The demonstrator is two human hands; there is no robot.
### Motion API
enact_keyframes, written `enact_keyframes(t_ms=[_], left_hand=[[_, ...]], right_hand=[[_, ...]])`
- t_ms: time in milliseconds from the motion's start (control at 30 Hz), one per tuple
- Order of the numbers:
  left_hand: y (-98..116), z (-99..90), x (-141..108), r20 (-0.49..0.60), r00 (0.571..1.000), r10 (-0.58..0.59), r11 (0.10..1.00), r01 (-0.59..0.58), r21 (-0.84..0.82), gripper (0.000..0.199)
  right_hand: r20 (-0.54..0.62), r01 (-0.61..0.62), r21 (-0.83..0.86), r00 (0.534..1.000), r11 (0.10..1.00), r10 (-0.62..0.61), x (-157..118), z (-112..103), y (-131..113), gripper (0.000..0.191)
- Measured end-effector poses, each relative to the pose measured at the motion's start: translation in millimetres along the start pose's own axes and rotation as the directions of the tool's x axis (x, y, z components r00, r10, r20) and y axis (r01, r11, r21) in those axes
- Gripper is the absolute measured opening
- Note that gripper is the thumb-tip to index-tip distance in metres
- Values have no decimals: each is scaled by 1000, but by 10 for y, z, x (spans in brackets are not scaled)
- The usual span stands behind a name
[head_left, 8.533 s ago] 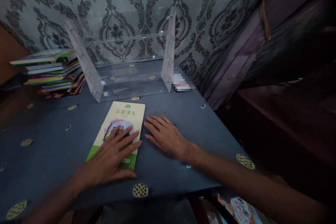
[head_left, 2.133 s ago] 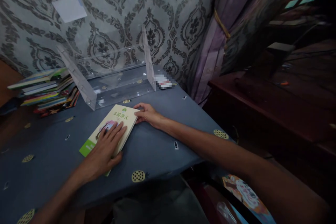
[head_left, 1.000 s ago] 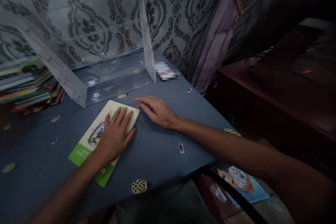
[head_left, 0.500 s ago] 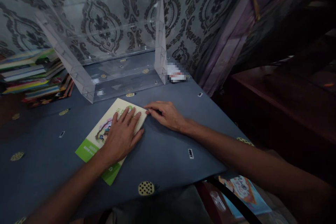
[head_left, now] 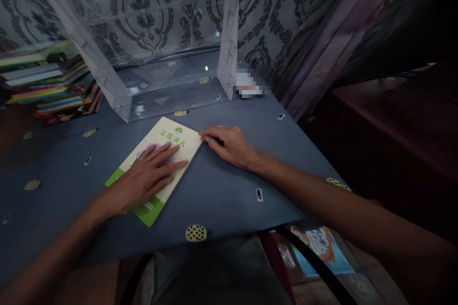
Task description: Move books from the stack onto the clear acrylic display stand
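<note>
A cream and green book with a green title lies closed and slanted on the table. My left hand rests flat across its cover, fingers spread, hiding much of the picture. At the book's upper right corner, my right hand pinches the edge between thumb and fingertips. Its forearm reaches in from the right over the table edge.
Behind the book stands a clear acrylic rack against the patterned wall. Stacked books are at the left. The blue tablecloth has pineapple prints. Below the table edge, a blue and orange book lies by a chair arm.
My left hand has slid down the cover toward the lower left, uncovering the title. My right hand keeps at the same corner. The view has tilted slightly downward.
</note>
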State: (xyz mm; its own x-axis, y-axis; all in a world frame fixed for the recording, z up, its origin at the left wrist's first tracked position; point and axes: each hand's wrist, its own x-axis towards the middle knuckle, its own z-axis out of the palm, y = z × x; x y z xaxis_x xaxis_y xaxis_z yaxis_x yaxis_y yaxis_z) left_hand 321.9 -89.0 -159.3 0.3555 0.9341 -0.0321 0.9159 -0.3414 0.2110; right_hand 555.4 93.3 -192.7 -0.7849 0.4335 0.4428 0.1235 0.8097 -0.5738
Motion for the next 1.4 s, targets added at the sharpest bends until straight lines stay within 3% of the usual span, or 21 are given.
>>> enact_keyframes(t_ms=[167, 367, 467, 600, 767, 933, 1033, 1133, 1267, 1400], left_hand=[[120, 172, -412, -44, 995, 92, 994, -90, 57, 52], [208, 89, -547, -8, 1000, 12, 1000, -13, -14, 56], [77, 45, -461, -27, 990, -139, 989, 138, -48, 62], [-181, 84, -258, -94, 916, -391, 918, 380, -116, 68], [-380, 113, -62, -251, 900, -356, 925, 302, -231, 56], [-708, 156, -47, -282, 836, -470, 831, 312, -461, 53], [-922, 202, -74, -248, 810, -532, 733, 294, -613, 53], [-1000, 215, -105, -254, 809, -530, 744, 300, -597, 48], [-893, 195, -127, -305, 812, -497, 823, 329, -464, 35], [-702, 176, -125, -353, 804, -479, 864, 360, -353, 26]], right_hand=[[-9, 14, -46, 1000, 999, -14, -21, 24, 17, 28], [5, 142, -298, 989, 944, -147, -46, 76, -117, 22], [67, 152, -422, 988, 894, -136, -49, 98, -287, 24], [148, 47, -432, 989, 901, 19, -44, 244, -553, 22], [265, -123, -247, 946, 961, 189, 39, 630, -935, 65], [355, -85, -283, 916, 955, 187, 342, 932, -1221, 67], [374, -67, -323, 907, 944, 192, 601, 1014, -1213, 63], [366, -87, -381, 900, 921, 236, 827, 1047, -1105, 60], [288, -147, -453, 910, 879, 300, 934, 1045, -965, 59], [138, -308, -526, 889, 793, 437, 810, 921, -879, 60]])
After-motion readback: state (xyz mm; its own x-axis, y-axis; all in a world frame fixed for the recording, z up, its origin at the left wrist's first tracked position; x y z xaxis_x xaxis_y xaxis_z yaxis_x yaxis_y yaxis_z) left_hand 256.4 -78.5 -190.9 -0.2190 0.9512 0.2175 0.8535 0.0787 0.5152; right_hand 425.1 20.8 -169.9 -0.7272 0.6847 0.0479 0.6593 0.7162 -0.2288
